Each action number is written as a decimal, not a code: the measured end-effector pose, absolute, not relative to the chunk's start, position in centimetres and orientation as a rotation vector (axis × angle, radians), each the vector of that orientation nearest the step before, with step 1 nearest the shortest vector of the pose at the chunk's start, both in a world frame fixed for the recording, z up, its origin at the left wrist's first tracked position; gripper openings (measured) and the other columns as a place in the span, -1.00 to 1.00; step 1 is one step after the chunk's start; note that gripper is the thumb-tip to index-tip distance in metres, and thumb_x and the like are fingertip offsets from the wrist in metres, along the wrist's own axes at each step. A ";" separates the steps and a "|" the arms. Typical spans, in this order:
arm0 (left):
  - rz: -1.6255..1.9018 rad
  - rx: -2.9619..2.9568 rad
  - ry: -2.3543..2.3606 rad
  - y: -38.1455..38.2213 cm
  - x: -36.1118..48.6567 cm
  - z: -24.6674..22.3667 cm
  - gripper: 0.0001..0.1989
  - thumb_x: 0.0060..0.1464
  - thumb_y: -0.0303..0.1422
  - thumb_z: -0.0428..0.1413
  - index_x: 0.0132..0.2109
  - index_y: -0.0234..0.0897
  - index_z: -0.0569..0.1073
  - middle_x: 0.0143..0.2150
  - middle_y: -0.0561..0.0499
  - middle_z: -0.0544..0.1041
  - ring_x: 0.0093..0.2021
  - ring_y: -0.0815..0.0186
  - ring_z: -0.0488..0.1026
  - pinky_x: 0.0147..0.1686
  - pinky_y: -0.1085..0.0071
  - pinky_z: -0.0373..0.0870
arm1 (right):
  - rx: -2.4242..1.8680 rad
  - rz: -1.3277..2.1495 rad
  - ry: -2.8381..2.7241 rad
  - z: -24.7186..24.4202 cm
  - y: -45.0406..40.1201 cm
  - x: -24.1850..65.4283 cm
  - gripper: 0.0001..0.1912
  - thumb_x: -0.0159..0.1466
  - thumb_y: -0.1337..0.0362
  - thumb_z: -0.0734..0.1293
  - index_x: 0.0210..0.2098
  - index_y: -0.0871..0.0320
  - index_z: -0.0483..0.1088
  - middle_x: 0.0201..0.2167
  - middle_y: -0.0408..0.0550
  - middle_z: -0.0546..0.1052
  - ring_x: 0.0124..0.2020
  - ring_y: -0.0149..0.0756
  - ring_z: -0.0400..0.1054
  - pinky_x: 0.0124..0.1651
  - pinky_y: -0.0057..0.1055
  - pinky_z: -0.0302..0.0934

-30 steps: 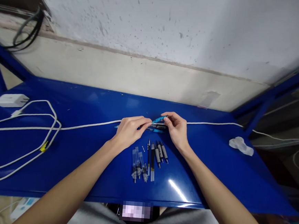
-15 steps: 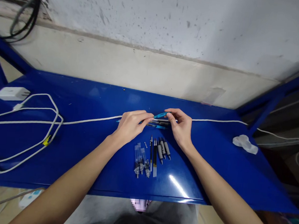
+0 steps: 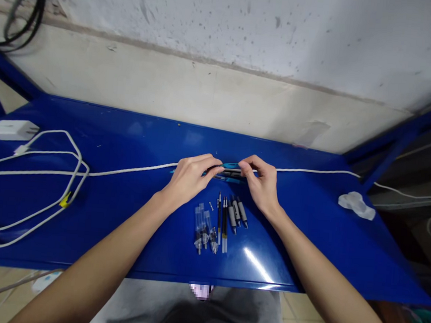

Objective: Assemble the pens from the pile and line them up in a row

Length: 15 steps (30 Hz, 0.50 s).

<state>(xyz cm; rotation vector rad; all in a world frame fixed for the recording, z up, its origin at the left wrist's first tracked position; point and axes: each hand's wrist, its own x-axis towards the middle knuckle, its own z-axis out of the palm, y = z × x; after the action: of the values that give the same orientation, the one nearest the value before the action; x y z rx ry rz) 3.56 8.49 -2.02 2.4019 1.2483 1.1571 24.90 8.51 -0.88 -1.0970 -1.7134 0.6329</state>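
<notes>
Between my two hands a blue pen (image 3: 231,165) lies nearly level, its ends pinched by the fingers of my left hand (image 3: 195,176) and my right hand (image 3: 260,181). Just below it, more blue and dark pens (image 3: 232,180) rest on the table, partly covered by my hands. Closer to me are several clear pen barrels (image 3: 203,225), some black ink refills (image 3: 224,224) and grey pen grips with dark tips (image 3: 237,212). A tiny spring (image 3: 211,206) sits by the barrels.
A white cable (image 3: 136,168) crosses the blue table (image 3: 137,255) behind my hands and loops at left, near a white power adapter (image 3: 13,129). Crumpled clear plastic (image 3: 357,204) lies at right. The wall (image 3: 206,88) stands behind the back edge.
The blue pen has turned from a slant to nearly level. Both hands still hold it, and the loose parts lie as before. The view has shifted slightly.
</notes>
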 end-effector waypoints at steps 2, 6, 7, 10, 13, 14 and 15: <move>1.137 2.396 1.254 8.5 3.6 -1.9 -0.76 0.40 -0.24 0.08 -0.05 -0.25 0.59 -0.22 0.00 0.62 -0.36 0.39 0.51 -0.38 0.47 0.32 | -1.101 0.633 -1.729 -0.8 8.5 24.8 -0.62 0.41 0.01 0.34 -0.43 0.12 0.42 -0.54 -0.18 0.41 -0.47 -0.36 0.25 -0.33 -0.37 0.15; 1.064 2.425 1.241 8.3 3.7 -1.8 -0.82 0.36 -0.33 0.09 -0.03 -0.24 0.56 -0.24 0.03 0.59 -0.38 0.40 0.47 -0.36 0.47 0.32 | -1.059 0.604 -1.775 -1.0 8.4 24.6 -0.74 0.42 0.09 0.35 -0.31 0.11 0.49 -0.44 -0.14 0.48 -0.40 -0.34 0.32 -0.30 -0.36 0.20; 1.046 2.439 1.238 8.2 3.7 -1.8 -0.83 0.35 -0.38 0.09 -0.03 -0.23 0.56 -0.25 0.03 0.58 -0.37 0.40 0.47 -0.35 0.47 0.32 | -1.026 0.593 -1.811 -1.0 8.3 24.5 -0.78 0.42 0.12 0.35 -0.27 0.11 0.51 -0.38 -0.12 0.51 -0.37 -0.33 0.34 -0.28 -0.36 0.22; 0.990 2.479 1.243 8.1 3.9 -1.8 -0.77 0.24 -0.51 0.08 -0.03 -0.21 0.56 -0.21 0.04 0.57 -0.29 0.36 0.50 -0.33 0.47 0.31 | -0.911 0.600 -1.931 -1.1 7.8 24.0 -0.88 0.42 0.21 0.36 -0.17 0.09 0.52 -0.25 -0.07 0.53 -0.29 -0.30 0.38 -0.22 -0.34 0.27; 0.971 2.494 1.277 7.9 3.9 -1.8 -0.70 0.18 -0.55 0.08 0.00 -0.21 0.56 -0.17 0.04 0.58 -0.24 0.33 0.52 -0.34 0.46 0.30 | -0.852 0.634 -1.971 -1.1 7.1 23.4 -0.89 0.43 0.24 0.34 -0.13 0.09 0.51 -0.20 -0.04 0.54 -0.20 -0.26 0.42 -0.15 -0.31 0.32; 0.981 2.491 1.287 7.8 3.9 -1.8 -0.69 0.18 -0.54 0.08 0.02 -0.21 0.55 -0.15 0.04 0.59 -0.24 0.33 0.52 -0.34 0.46 0.30 | -0.846 0.636 -1.970 -1.1 6.9 23.3 -0.89 0.43 0.24 0.34 -0.13 0.09 0.51 -0.19 -0.03 0.54 -0.17 -0.24 0.43 -0.12 -0.30 0.33; 0.992 2.488 1.295 7.8 4.0 -1.7 -0.67 0.18 -0.54 0.09 0.04 -0.21 0.55 -0.13 0.03 0.59 -0.24 0.33 0.52 -0.34 0.45 0.30 | -0.846 0.636 -1.966 -1.1 6.8 23.3 -0.89 0.43 0.24 0.34 -0.14 0.09 0.51 -0.18 -0.03 0.54 -0.16 -0.24 0.44 -0.11 -0.29 0.34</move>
<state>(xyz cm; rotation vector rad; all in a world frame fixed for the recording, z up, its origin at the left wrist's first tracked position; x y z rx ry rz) 3.96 7.80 -1.74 2.4881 1.2948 0.9918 23.26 6.84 -1.09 -0.8461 -1.9662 0.6362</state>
